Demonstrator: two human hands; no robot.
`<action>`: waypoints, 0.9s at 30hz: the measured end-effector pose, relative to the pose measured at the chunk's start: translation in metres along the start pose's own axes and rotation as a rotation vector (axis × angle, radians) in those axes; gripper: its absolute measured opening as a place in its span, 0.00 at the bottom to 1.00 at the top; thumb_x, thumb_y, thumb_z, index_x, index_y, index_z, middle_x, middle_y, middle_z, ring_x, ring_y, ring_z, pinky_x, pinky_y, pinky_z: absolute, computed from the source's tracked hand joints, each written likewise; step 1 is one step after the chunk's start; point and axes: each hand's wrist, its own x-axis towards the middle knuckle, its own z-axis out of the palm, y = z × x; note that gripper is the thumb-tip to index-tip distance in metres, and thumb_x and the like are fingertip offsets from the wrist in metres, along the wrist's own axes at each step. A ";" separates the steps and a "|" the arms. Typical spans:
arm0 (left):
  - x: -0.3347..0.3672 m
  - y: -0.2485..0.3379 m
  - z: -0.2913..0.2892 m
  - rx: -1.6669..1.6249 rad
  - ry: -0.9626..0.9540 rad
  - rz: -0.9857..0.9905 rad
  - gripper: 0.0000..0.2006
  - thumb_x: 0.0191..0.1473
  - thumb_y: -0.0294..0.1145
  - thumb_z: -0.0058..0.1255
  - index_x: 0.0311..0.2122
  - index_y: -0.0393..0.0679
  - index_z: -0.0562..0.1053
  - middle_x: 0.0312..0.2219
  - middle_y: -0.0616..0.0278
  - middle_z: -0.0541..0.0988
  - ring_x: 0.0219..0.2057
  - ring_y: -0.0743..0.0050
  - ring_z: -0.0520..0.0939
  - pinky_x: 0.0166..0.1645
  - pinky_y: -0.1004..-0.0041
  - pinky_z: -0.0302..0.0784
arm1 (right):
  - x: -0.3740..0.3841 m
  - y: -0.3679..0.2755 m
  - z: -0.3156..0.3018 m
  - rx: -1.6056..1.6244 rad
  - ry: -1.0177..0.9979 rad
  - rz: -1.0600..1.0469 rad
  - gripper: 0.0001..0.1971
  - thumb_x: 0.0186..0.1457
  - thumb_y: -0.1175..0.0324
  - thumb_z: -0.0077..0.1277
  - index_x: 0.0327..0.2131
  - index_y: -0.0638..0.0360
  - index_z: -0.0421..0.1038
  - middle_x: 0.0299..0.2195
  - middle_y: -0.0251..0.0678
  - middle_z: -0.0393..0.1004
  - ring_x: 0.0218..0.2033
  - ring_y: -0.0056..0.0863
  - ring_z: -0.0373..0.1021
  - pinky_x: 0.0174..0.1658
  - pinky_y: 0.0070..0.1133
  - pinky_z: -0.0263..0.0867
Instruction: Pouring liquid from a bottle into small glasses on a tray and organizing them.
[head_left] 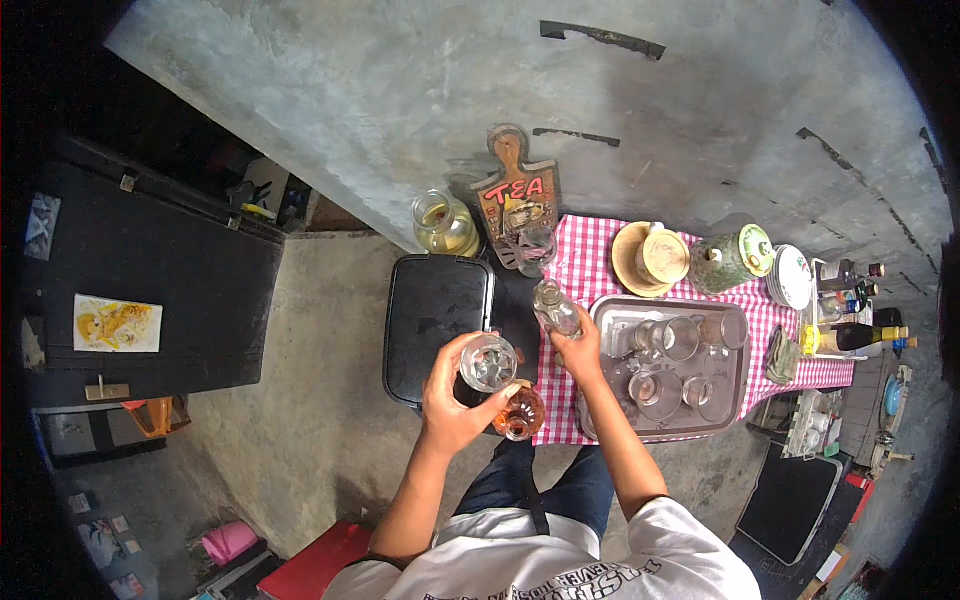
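My left hand (447, 408) is wrapped round a clear drinking glass (488, 362), held up in front of me. Just below that hand stands a glass vessel with amber-orange contents (522, 414), by the cloth's near left edge. My right hand (582, 352) grips a small clear glass bottle (553, 306) over the left part of the pink checked cloth (590, 240). To its right a grey-brown tray (668, 427) carries several upright clear glasses and mugs (657, 392). Another clear glass (537, 250) stands beyond the bottle, before a wooden paddle-shaped board (513, 190).
Left of the cloth is a black lidded box (437, 330), with a wide glass jar (445, 225) behind it. A cup on a saucer (661, 257), a green patterned pot (732, 258) and stacked plates (790, 277) line the back. Bottles (865, 336) stand in a rack at far right.
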 end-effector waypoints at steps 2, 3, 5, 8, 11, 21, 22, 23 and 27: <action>0.000 0.000 0.003 -0.002 0.006 0.007 0.34 0.42 0.21 0.66 0.56 0.35 0.63 0.49 0.48 0.75 0.52 0.63 0.76 0.58 0.66 0.70 | 0.005 0.013 0.004 0.029 -0.003 0.006 0.24 0.44 0.77 0.58 0.49 0.65 0.71 0.43 0.38 0.76 0.46 0.28 0.72 0.52 0.24 0.65; 0.000 0.000 0.003 0.000 0.016 0.015 0.34 0.43 0.21 0.66 0.56 0.35 0.63 0.49 0.48 0.75 0.52 0.63 0.76 0.58 0.66 0.70 | 0.007 0.014 0.008 0.061 -0.011 0.011 0.25 0.44 0.77 0.58 0.50 0.65 0.71 0.43 0.38 0.76 0.46 0.28 0.72 0.52 0.24 0.65; -0.002 -0.002 0.002 -0.012 0.031 0.010 0.34 0.43 0.21 0.66 0.55 0.35 0.63 0.49 0.48 0.75 0.52 0.63 0.76 0.58 0.66 0.70 | 0.007 0.016 0.015 0.043 -0.023 0.029 0.26 0.44 0.77 0.59 0.50 0.65 0.71 0.44 0.38 0.76 0.47 0.27 0.72 0.52 0.24 0.65; -0.001 -0.003 0.008 -0.033 0.033 0.019 0.34 0.43 0.21 0.66 0.55 0.35 0.63 0.50 0.47 0.75 0.52 0.63 0.76 0.58 0.66 0.70 | 0.012 0.036 0.017 0.032 0.009 0.023 0.26 0.44 0.75 0.62 0.50 0.64 0.71 0.44 0.37 0.77 0.46 0.26 0.72 0.52 0.24 0.65; -0.001 -0.004 0.006 -0.012 0.041 0.035 0.34 0.42 0.21 0.66 0.55 0.34 0.63 0.50 0.47 0.75 0.52 0.63 0.76 0.58 0.66 0.70 | 0.011 0.029 0.021 0.070 -0.012 0.020 0.25 0.45 0.75 0.62 0.50 0.64 0.72 0.43 0.36 0.77 0.46 0.25 0.72 0.52 0.23 0.66; -0.001 -0.001 0.005 0.044 0.050 0.027 0.34 0.41 0.22 0.67 0.54 0.35 0.64 0.48 0.51 0.76 0.50 0.67 0.77 0.57 0.68 0.71 | -0.006 0.025 0.004 0.053 -0.115 0.080 0.27 0.45 0.79 0.63 0.52 0.62 0.69 0.46 0.37 0.76 0.48 0.24 0.71 0.53 0.23 0.66; -0.001 0.000 0.005 0.046 0.051 0.027 0.33 0.41 0.22 0.67 0.54 0.35 0.65 0.47 0.52 0.76 0.50 0.67 0.77 0.56 0.68 0.71 | -0.005 0.026 0.002 0.054 -0.143 0.068 0.28 0.46 0.78 0.63 0.53 0.61 0.68 0.46 0.37 0.76 0.49 0.25 0.71 0.53 0.23 0.66; -0.001 0.002 0.005 0.047 0.048 0.029 0.33 0.41 0.22 0.67 0.54 0.35 0.65 0.47 0.52 0.76 0.50 0.67 0.77 0.56 0.68 0.71 | -0.004 0.027 0.000 0.057 -0.171 0.057 0.28 0.46 0.78 0.63 0.53 0.60 0.68 0.46 0.36 0.76 0.49 0.25 0.71 0.53 0.24 0.66; 0.000 0.002 0.007 0.071 0.057 0.015 0.33 0.42 0.22 0.67 0.54 0.36 0.66 0.46 0.56 0.76 0.48 0.69 0.77 0.56 0.69 0.71 | 0.001 0.030 -0.007 -0.111 -0.183 0.048 0.30 0.45 0.73 0.65 0.54 0.59 0.66 0.47 0.41 0.76 0.50 0.31 0.72 0.54 0.26 0.66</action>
